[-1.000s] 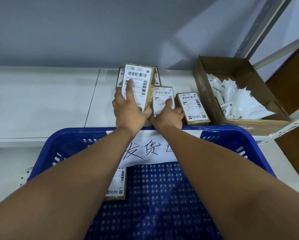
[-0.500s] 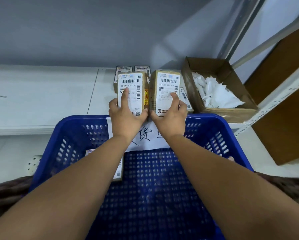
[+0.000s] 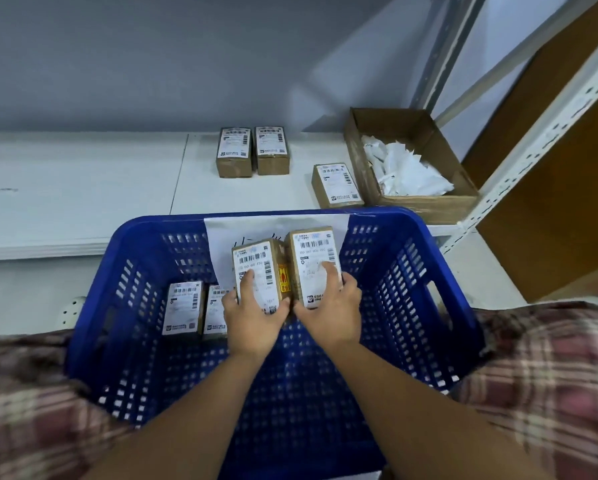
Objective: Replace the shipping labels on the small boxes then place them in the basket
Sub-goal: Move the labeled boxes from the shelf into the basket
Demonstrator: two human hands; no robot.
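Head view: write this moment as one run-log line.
left hand: holds left box | right hand: holds right box | both: over blue basket

In the basket (image 3: 439, 271) we have open floor right of and nearer than our left hand (image 3: 252, 317) and right hand (image 3: 328, 306), which grip two held boxes (image 3: 259, 268). Two loose boxes (image 3: 182, 308) block the left side. The counter (image 3: 83, 188) lies open leftward; three counter boxes (image 3: 234, 152) and a carton (image 3: 425, 206) stand rightward

Blue slotted basket (image 3: 425, 271) in front of bench (image 3: 83, 202). Inside, left: 2 boxes (image 3: 183, 306) flat, side by side, white labels up. Left hand (image 3: 252, 317) grips left box (image 3: 256, 268), right hand (image 3: 328, 306) grips right box (image 3: 311, 251); they touch, labels up, above basket floor. On bench: box pair (image 3: 252, 150) + single box (image 3: 337, 185).
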